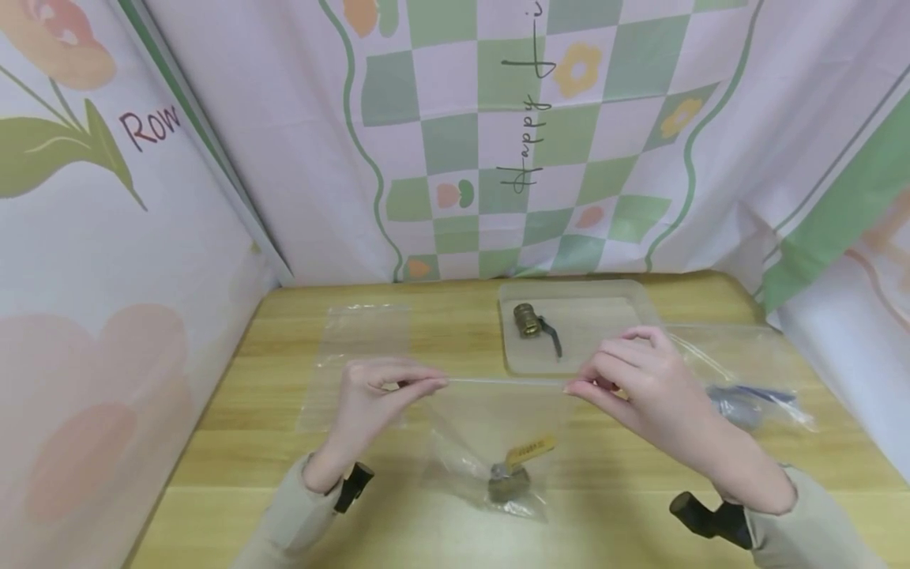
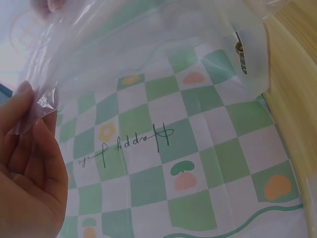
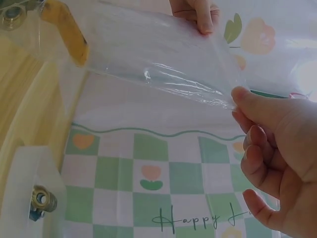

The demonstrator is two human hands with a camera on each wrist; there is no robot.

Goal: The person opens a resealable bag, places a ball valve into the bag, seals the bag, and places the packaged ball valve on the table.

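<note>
A clear zip bag (image 1: 490,419) hangs upright between both hands, its top edge stretched straight. My left hand (image 1: 377,395) pinches its left top corner between thumb and fingers. The right top corner is pinched by my right hand (image 1: 654,395), the other fingers loosely curled. At the bottom of the bag lies a metal valve (image 1: 508,484) with a yellow lever (image 1: 531,450) pointing up to the right. The right wrist view shows the same yellow lever (image 3: 69,32) through the plastic, while the left wrist view has the thumb (image 2: 22,96) on the bag corner.
Behind the bag, a translucent tray (image 1: 604,324) holds a brass valve (image 1: 527,321) with a dark lever. A flat clear bag (image 1: 362,340) lies at the left. At the right lies another clear bag (image 1: 746,356) with a blue-handled item inside. Printed curtains border the wooden table (image 1: 235,442).
</note>
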